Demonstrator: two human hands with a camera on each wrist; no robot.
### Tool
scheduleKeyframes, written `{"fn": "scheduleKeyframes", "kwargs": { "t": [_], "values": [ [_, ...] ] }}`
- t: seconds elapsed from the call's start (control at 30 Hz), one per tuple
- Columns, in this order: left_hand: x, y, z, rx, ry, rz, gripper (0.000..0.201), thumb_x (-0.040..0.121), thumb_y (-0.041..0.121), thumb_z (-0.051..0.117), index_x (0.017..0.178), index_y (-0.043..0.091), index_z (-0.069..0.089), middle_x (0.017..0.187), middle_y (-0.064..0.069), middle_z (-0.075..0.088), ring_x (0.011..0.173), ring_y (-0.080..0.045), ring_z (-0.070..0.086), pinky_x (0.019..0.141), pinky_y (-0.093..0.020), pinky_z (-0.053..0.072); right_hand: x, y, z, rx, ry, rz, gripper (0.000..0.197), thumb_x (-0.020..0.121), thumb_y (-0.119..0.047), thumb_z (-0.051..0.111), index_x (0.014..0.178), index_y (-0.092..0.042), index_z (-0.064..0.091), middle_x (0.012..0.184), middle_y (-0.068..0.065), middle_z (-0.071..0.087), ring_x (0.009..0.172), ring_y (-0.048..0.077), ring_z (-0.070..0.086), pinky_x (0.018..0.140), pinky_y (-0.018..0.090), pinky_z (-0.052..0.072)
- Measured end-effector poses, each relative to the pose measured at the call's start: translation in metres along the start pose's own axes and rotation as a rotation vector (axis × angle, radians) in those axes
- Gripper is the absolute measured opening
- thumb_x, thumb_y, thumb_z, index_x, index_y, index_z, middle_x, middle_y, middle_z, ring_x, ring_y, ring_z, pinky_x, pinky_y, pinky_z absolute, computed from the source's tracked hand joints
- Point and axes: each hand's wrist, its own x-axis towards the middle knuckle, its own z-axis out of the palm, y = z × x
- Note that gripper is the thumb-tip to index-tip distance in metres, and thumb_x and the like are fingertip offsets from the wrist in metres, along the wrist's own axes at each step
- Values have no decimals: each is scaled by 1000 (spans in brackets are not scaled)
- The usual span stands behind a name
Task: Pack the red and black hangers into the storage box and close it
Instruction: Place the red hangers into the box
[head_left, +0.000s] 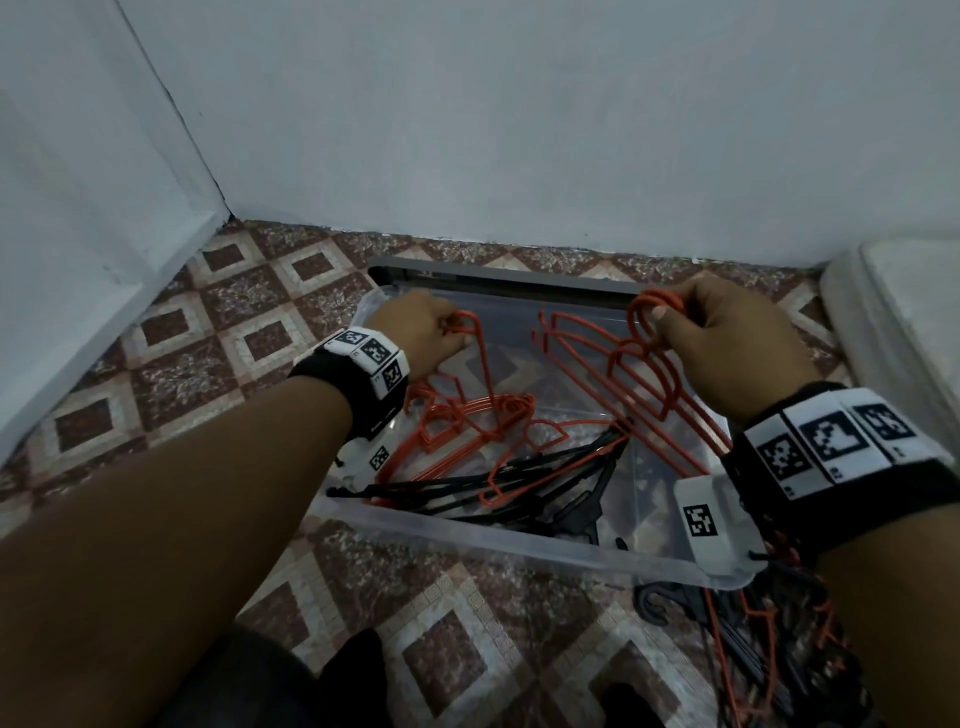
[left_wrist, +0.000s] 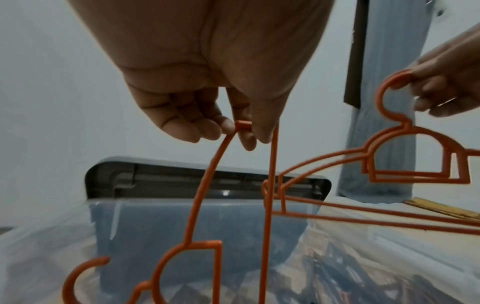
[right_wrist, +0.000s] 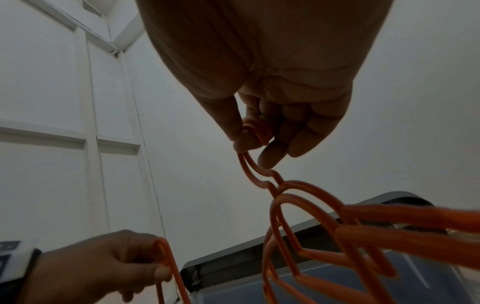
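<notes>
Two hangers (right_wrist: 324, 205), right hand (right_wrist: 272, 102)

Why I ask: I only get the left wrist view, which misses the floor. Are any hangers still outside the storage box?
Observer: Yes. The head view shows a mixed pile of hangers on the floor at the storage box's near right corner.
Operator: And inside?
Observer: Black hangers lie there, with loose red hangers over them.
Operator: The right hand's grip?
Observer: The right wrist view shows the right hand pinching the hooks of two held red hangers.
</notes>
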Motion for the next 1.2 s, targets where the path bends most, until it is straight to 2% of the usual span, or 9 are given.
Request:
{"fn": "scheduleKeyframes", "kwargs": {
  "t": [0.17,0.27,0.4,0.53,0.7,0.87,1.03,1.1,1.2],
  "values": [
    [-3,20,-20,13,138,85,18,92,36,62,86,19,61,85,0,47,80,-21,52,68,-27,33,1,4,2,84,37,24,24,95,-33,59,119,-30,55,87,-6,70,75,5,63,58,19,38],
    [-3,27,-30,45,186,127,24,93,36,61,103,15,67,91,0,47,84,-21,52,70,-28,33,2,6,2,133,59,0,13,95,-25,56,105,-33,61,81,-6,70,70,9,65,60,23,45],
    [-7,39,-45,-27,262,204,19,92,36,63,99,18,66,90,1,53,79,-16,52,69,-27,37,3,5,3,99,27,-17,26,88,-10,51,80,-29,68,72,-7,71,66,15,68,64,26,52],
    [-15,50,-55,-103,236,216,12,94,33,60,100,23,65,77,9,66,67,-9,61,61,-24,45,2,2,3,83,-31,-27,28,88,-9,50,77,-27,68,72,2,72,67,28,69,69,39,57],
    [-25,70,-65,-100,196,286,21,96,32,57,113,24,67,90,4,71,80,-15,64,73,-32,51,-3,-6,5,135,-61,-130,12,90,-20,66,96,-30,68,75,-2,65,63,10,59,56,20,46],
    [-32,95,-68,-130,208,373,25,95,31,58,119,30,66,99,10,70,82,-5,59,71,-21,43,-9,-26,9,110,-145,-220,14,88,-41,68,101,-36,68,73,-3,66,65,8,61,60,29,49],
    [-32,81,-79,-327,197,338,29,89,43,66,117,37,64,101,18,68,84,4,62,70,-3,42,-12,-29,8,97,-51,-214,15,98,-34,56,98,-34,71,82,-14,65,73,-2,59,59,18,39],
    [-28,58,-83,-229,141,278,40,85,57,65,119,37,62,108,17,64,92,1,60,77,-12,44,-12,-28,4,151,-50,-208,16,98,-34,56,97,-34,72,85,-15,66,75,-1,61,61,18,42],
    [-28,27,-75,-92,-135,188,61,75,75,57,123,38,58,116,17,61,102,-2,59,82,-24,46,-13,-28,1,196,-33,-222,16,98,-34,56,95,-35,71,86,-13,69,75,-1,63,66,18,48]
  ]
}}
